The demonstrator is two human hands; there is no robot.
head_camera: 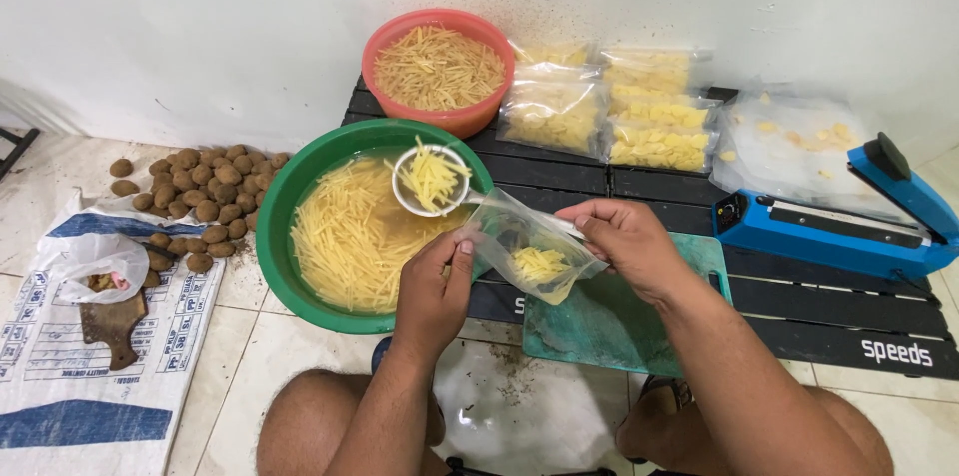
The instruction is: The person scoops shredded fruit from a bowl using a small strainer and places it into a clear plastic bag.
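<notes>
Left hand (432, 288) pinches the clear bag (527, 254) open beside the green basin (285, 198); right hand (627, 241) grips the strainer (432, 179) handle—tip its potato strips (433, 174) slowly, bag mouth wide.

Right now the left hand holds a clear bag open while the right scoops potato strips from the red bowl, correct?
Not quite. The head view shows the strainer over the green bowl, not the red bowl. The left hand does hold the clear bag; the right hand scoops.

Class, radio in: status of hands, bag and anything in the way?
Left hand holds bag open. Right hand holds strainer of potato strips over green basin. Nothing in the way.
</notes>
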